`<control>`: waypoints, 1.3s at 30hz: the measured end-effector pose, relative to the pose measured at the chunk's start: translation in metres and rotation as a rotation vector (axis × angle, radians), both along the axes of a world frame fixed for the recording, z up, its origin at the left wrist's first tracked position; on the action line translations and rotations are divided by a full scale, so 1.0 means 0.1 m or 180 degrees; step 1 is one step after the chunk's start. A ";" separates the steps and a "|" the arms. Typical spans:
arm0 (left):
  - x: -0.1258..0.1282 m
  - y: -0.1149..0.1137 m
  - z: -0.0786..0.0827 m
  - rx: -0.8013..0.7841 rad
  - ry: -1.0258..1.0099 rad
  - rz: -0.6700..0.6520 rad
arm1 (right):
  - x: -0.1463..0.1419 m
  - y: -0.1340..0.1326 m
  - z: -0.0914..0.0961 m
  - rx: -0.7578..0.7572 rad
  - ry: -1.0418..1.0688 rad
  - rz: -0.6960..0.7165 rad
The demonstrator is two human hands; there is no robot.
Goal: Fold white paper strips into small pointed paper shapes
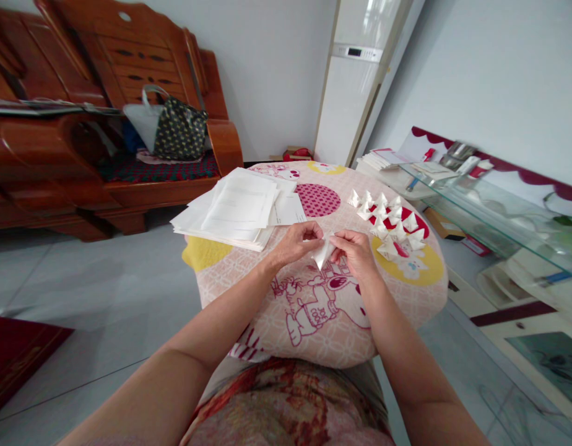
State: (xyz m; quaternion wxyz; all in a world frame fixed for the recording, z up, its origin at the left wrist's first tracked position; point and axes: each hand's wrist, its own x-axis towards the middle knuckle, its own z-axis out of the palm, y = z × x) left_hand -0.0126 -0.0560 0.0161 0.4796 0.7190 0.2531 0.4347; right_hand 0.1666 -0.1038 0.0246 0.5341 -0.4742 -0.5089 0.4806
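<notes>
Between my two hands is a small piece of folded white paper (321, 254), its pointed end facing down toward me. My left hand (298, 240) pinches its left edge with thumb and fingers. On the other side, my right hand (353, 249) grips the right edge, fingers curled. Several finished-looking folded paper shapes (397, 230), white and pointed like little boats, stand grouped on the right of the round table. To the left lies a loose stack of white paper sheets (237, 207), a few with faint print.
A pink patterned cloth (277, 310) covers the round table. At right stands a glass-topped cabinet (499, 210) with cups and papers. A wooden sofa (142, 56) at left holds a dark patterned bag (180, 130). A tall white air conditioner (348, 93) stands behind.
</notes>
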 end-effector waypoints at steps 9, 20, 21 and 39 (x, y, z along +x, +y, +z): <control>-0.01 -0.01 0.02 -0.0012 -0.0039 -0.0119 | -0.05 0.02 -0.05 0.0070 -0.0066 -0.0188; 0.00 0.03 -0.04 -0.0307 -0.0508 -0.0446 | -0.07 0.00 0.00 0.0056 -0.0064 -0.0359; 0.00 0.03 -0.04 -0.0307 -0.0516 -0.0448 | -0.07 0.00 -0.01 0.0049 -0.0093 -0.0348; -0.14 0.28 0.00 0.0360 0.0404 -0.0535 | 0.21 0.08 -0.03 0.0518 -0.1693 0.0512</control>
